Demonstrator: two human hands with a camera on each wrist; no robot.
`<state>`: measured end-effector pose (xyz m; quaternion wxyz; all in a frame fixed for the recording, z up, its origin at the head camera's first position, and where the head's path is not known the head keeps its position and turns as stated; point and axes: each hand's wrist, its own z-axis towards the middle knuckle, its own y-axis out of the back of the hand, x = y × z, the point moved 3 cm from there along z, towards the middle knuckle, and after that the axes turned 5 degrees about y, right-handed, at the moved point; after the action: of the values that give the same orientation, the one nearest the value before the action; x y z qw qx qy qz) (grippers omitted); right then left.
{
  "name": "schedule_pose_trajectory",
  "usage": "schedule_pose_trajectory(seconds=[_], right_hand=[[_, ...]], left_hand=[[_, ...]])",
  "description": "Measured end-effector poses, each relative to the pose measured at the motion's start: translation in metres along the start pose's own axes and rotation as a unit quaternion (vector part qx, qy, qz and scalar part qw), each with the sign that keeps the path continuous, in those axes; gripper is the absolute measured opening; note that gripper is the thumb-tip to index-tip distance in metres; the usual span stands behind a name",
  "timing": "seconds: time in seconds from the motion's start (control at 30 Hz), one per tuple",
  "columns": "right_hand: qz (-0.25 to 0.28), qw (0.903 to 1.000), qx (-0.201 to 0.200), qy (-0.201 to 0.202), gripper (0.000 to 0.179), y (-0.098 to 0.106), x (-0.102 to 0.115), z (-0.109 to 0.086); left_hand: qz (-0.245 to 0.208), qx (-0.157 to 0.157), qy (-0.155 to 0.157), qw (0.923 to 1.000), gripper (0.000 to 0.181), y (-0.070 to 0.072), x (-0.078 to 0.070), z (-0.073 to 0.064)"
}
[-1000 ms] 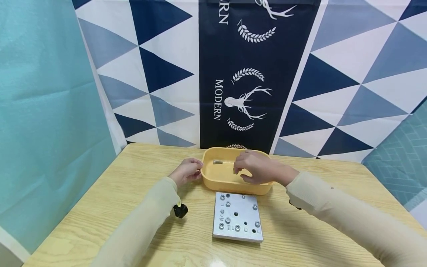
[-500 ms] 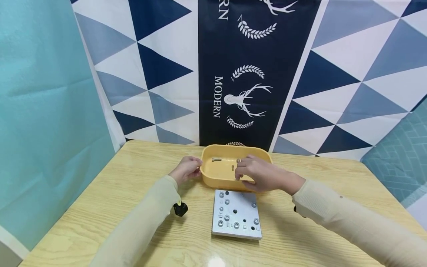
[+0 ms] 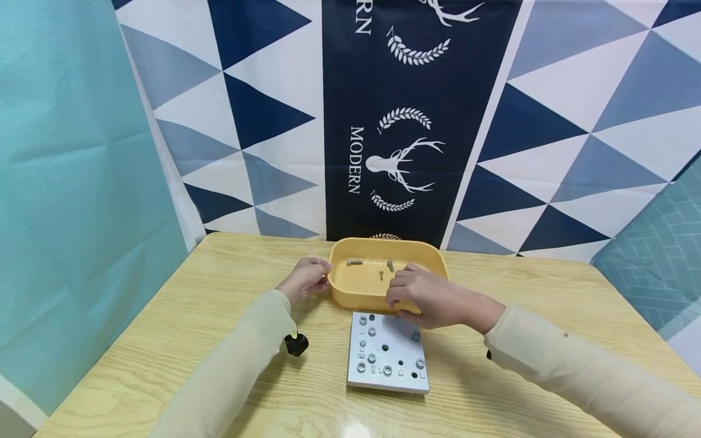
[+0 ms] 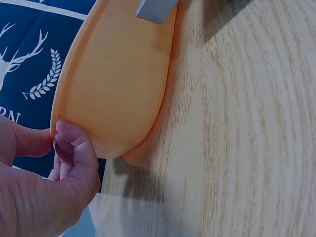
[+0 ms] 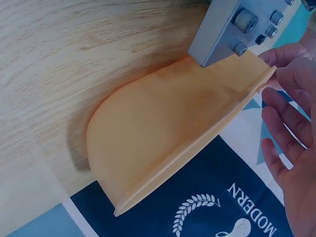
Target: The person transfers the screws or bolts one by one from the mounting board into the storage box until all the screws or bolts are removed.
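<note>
My left hand (image 3: 308,278) pinches the left rim of a yellow plastic tray (image 3: 361,300); the left wrist view shows thumb and fingers on either side of its edge. Three small screws lie in the tray, including a long screw (image 3: 355,263), a short screw (image 3: 381,275) and another screw (image 3: 390,266). Over the tray's front right rim hovers my right hand (image 3: 429,297), fingers loosely bent, thumb apart from them, nothing visible between. Just below it lies a silver metal plate (image 3: 391,344) with several socket-head screws standing in it and some bare holes.
The light wooden table (image 3: 219,304) carries the tray near its back edge, with the plate in front. A patterned cloth (image 3: 274,152) hangs behind the table. A black wrist device (image 3: 296,345) is strapped at the left sleeve.
My right hand has drawn back from inside the tray toward its front rim and the plate, uncovering screws on the tray floor. My left hand stays on the rim.
</note>
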<state>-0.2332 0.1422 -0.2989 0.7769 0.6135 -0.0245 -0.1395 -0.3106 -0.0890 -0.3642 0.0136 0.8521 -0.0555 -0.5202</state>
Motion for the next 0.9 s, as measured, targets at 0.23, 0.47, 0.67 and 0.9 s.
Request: schedule_pose_trajectory(seconds=[0.23, 0.47, 0.67, 0.9], right_hand=[[-0.004, 0.9999, -0.004, 0.011, 0.017, -0.003, 0.003, -0.002], [-0.01, 0.9998, 0.017, 0.006, 0.017, -0.007, 0.006, -0.003], [-0.015, 0.9993, 0.033, 0.003, 0.016, -0.01, 0.006, -0.003], [-0.023, 0.9987, 0.046, 0.004, 0.018, -0.014, 0.004, -0.005]], left_hand=[[0.0, -0.001, 0.01, 0.9999, 0.025, 0.001, 0.001, 0.003], [0.001, -0.007, 0.014, 0.9999, 0.022, 0.001, 0.0, 0.004], [0.009, -0.005, 0.014, 0.9998, 0.019, 0.001, -0.002, 0.006], [0.013, 0.001, 0.015, 0.9998, 0.02, 0.0, -0.005, 0.009]])
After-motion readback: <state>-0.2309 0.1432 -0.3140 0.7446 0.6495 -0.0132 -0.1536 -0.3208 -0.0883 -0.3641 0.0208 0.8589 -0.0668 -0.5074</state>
